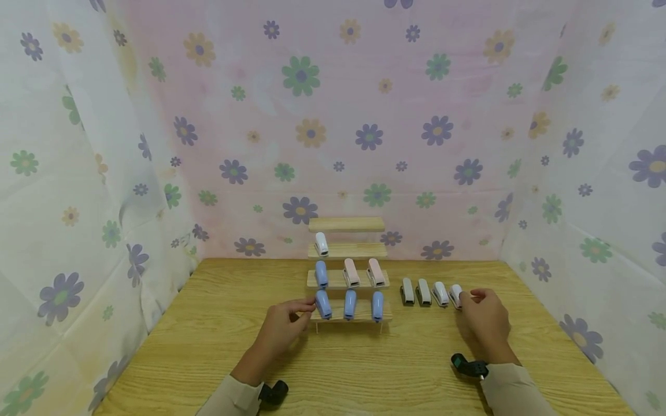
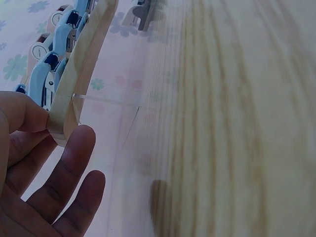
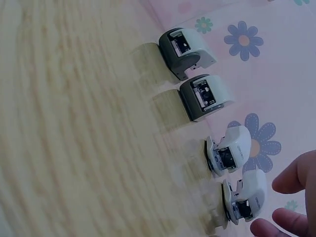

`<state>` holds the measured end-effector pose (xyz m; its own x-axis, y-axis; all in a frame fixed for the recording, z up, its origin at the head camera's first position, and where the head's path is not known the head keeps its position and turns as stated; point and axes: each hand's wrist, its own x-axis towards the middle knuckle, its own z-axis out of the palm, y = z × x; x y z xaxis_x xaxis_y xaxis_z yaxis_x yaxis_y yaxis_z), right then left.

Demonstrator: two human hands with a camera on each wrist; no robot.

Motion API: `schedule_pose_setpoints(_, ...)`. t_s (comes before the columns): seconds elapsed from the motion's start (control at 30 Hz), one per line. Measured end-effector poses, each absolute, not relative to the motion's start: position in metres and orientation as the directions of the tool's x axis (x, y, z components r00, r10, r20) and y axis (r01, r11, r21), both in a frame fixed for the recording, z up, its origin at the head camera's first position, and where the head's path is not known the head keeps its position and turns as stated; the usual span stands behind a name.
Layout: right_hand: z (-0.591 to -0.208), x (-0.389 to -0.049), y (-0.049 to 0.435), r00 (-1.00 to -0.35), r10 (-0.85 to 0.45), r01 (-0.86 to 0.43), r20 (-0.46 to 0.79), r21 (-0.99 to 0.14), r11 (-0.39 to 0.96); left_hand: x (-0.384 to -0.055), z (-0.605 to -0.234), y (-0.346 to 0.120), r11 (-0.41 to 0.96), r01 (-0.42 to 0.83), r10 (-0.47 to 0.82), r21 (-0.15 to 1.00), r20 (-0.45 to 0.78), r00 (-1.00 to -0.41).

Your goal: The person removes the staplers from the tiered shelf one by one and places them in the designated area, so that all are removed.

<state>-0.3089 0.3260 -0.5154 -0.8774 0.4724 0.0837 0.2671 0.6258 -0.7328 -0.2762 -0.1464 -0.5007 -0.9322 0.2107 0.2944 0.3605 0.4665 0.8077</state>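
A tiered wooden stand (image 1: pixel 337 312) holds mini staplers. Three blue staplers, including the left one (image 1: pixel 324 304), sit on its lowest tier. One blue (image 1: pixel 321 274) and two pink staplers (image 1: pixel 351 273) are above them, and a white stapler (image 1: pixel 321 244) is higher up. My left hand (image 1: pixel 283 326) grips the left end of the lowest board, beside the blue stapler; its fingers (image 2: pixel 74 158) show at the board's end. My right hand (image 1: pixel 486 320) is at the rightmost white stapler (image 3: pixel 249 197) on the table, its fingers apart around it with a small gap.
Left of that stapler, another white stapler (image 1: pixel 440 294) and two grey staplers (image 1: pixel 424 293) stand in a row on the wooden table (image 1: pixel 374 370). Flowered cloth (image 1: pixel 343 115) hangs behind and at both sides. Small black cameras (image 1: pixel 468 366) are strapped to the wrists.
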Motion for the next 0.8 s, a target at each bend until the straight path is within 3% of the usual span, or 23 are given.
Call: schedule_pose_setpoints(0.8,-0.497,-0.317,0.319,-0.837,0.519,0.187,0.172,-0.802,0.568,-0.279,-0.502,-0.145,0.484,0.379,0.204,0.788,0.32,-0.925)
